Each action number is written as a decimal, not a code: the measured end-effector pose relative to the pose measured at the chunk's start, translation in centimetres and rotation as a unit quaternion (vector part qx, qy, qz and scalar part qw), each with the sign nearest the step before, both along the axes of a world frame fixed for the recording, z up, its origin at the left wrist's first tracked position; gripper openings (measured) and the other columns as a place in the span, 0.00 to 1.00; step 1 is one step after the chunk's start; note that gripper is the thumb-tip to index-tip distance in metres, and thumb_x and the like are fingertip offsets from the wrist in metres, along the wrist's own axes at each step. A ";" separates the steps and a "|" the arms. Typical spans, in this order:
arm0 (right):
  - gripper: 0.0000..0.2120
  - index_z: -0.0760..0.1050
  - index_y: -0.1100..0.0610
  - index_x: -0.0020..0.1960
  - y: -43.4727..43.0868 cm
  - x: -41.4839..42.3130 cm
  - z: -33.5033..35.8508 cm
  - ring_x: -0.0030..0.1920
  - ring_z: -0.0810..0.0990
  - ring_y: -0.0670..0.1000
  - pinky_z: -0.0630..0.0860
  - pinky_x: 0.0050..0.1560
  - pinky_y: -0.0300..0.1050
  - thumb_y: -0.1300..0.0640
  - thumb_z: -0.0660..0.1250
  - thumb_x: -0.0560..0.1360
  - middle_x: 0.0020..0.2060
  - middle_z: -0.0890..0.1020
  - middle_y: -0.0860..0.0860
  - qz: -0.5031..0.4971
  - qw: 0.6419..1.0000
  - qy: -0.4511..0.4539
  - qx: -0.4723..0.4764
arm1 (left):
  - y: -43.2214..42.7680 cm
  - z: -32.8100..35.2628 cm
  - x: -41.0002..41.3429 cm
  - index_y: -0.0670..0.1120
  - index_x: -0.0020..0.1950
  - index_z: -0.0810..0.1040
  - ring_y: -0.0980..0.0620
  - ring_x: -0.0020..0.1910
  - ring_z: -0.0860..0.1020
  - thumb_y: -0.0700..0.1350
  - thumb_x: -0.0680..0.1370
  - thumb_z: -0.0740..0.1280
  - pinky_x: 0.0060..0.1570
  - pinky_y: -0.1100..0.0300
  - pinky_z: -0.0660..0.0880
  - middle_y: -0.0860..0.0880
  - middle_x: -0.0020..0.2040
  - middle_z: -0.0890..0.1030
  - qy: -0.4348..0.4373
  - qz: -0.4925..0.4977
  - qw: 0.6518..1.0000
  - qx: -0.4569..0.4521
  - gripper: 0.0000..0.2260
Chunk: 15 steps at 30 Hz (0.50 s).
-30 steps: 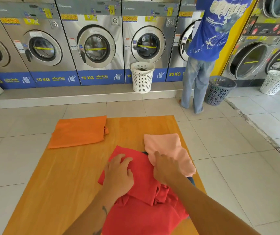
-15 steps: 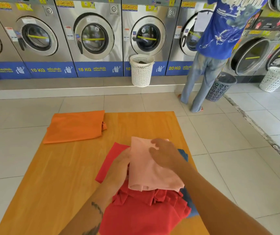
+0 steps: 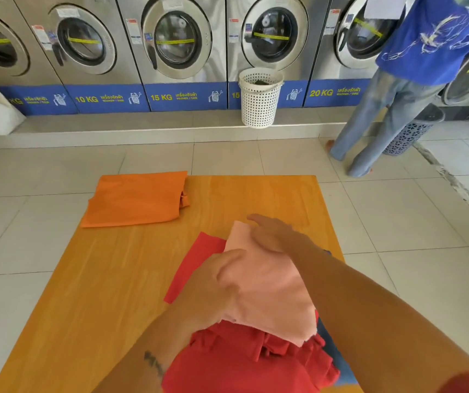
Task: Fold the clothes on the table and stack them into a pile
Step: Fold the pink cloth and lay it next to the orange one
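Pressing the pink folded cloth (image 3: pixel 270 290) flat with the right hand (image 3: pixel 277 236), grip apart; touching its 9 o'clock edge with the left hand (image 3: pixel 216 285), grip too blurry to call. Lying 12-to-6 atop the red garment (image 3: pixel 244 361), with the orange garment (image 3: pixel 136 198) off at 11 o'clock, nearer the left hand.

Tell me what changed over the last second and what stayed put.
The pink cloth was drawn left from the right side of the table onto the red garment. The left hand left the red garment and now holds the pink cloth's left edge; the right hand let go of its corner and lies flat on top. The orange cloth stayed put.
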State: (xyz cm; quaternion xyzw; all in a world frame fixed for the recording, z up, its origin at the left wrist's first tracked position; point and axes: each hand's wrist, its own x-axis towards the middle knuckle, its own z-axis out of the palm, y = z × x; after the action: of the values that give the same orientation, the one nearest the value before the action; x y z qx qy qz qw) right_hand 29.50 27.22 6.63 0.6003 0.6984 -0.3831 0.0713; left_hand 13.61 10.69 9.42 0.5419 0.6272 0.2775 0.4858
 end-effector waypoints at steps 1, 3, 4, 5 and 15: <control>0.27 0.59 0.41 0.76 0.2 0.0 -0.1 0.75 0.60 0.61 0.50 0.74 0.65 0.48 0.52 0.77 0.76 0.64 0.53 -0.010 1.000 0.004 -0.012 | 0.2 0.2 -0.8 0.66 0.68 0.71 0.57 0.42 0.74 0.39 0.73 0.65 0.32 0.68 0.74 0.61 0.61 0.73 -0.031 0.012 0.999 -0.019 0.29; 0.27 0.64 0.43 0.73 0.2 0.4 0.2 0.72 0.65 0.61 0.58 0.72 0.63 0.47 0.54 0.74 0.74 0.67 0.53 -0.027 0.999 0.020 -0.014 | 0.6 0.4 -2.1 0.64 0.68 0.72 0.56 0.48 0.76 0.37 0.74 0.68 0.35 0.67 0.78 0.56 0.61 0.75 -0.055 0.040 0.997 -0.024 0.29; 0.26 0.66 0.45 0.72 0.1 0.8 0.4 0.69 0.68 0.60 0.63 0.70 0.61 0.48 0.55 0.73 0.72 0.70 0.53 -0.029 0.999 0.029 -0.004 | 0.5 0.4 -2.5 0.63 0.68 0.73 0.56 0.53 0.77 0.38 0.74 0.68 0.40 0.64 0.80 0.56 0.63 0.76 -0.061 0.057 0.996 -0.014 0.28; 0.25 0.68 0.47 0.70 -0.1 1.2 0.6 0.67 0.71 0.59 0.67 0.67 0.59 0.50 0.57 0.73 0.69 0.73 0.53 -0.029 0.999 0.040 0.010 | 0.4 0.3 -2.7 0.62 0.66 0.74 0.58 0.56 0.78 0.38 0.74 0.69 0.44 0.62 0.80 0.58 0.63 0.76 -0.066 0.078 0.995 0.002 0.26; 0.37 0.51 0.40 0.77 -3.6 6.1 4.1 0.63 0.74 0.59 0.71 0.54 0.45 0.60 0.59 0.74 0.69 0.72 0.55 -0.008 0.990 0.063 0.129 | -3.6 -2.3 0.0 0.68 0.64 0.73 0.73 0.55 0.73 0.43 0.73 0.71 0.53 0.65 0.72 0.66 0.60 0.74 -0.083 0.247 0.964 0.047 0.26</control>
State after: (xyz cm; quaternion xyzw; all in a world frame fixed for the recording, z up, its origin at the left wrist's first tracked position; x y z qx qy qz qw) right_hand 35.58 23.67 10.77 0.5845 0.7406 -0.3272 -0.0536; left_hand 13.56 7.10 7.07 0.3676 0.6855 0.4617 0.4263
